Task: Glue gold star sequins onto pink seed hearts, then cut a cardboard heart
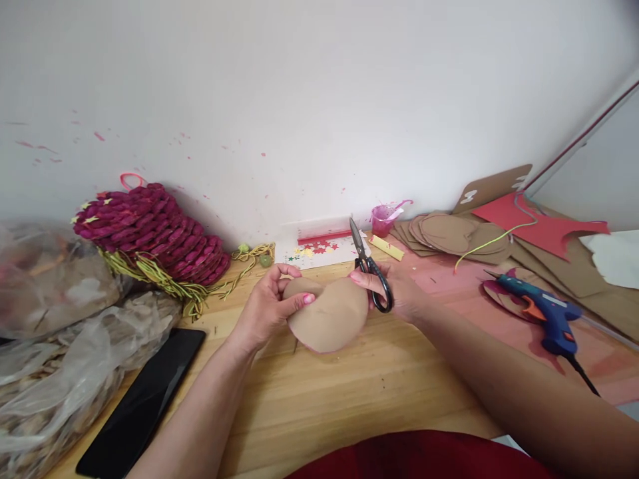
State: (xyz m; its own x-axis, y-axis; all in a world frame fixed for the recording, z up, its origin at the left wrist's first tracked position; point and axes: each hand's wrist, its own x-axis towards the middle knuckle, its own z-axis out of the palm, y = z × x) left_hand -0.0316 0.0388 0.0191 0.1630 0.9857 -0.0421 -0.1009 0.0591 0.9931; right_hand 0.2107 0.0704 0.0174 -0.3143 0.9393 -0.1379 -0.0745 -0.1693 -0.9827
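Note:
A brown cardboard heart (329,316) is held just over the wooden table, its rounded point toward me. My left hand (272,299) pinches its left lobe, thumb on top. At its right lobe, my right hand (394,289) is closed around black-handled scissors (364,256), and its thumb also presses the heart's edge. The blades point up and away from me, toward the wall. Some fingers of my right hand are hidden behind the scissors and the cardboard.
On the left are a stack of magenta woven pieces (150,233), plastic bags (74,372) and a black tablet-like slab (144,406). Paper stars (319,247) lie by the wall. To the right are a blue glue gun (554,313), cut cardboard hearts (444,233) and red paper (529,223).

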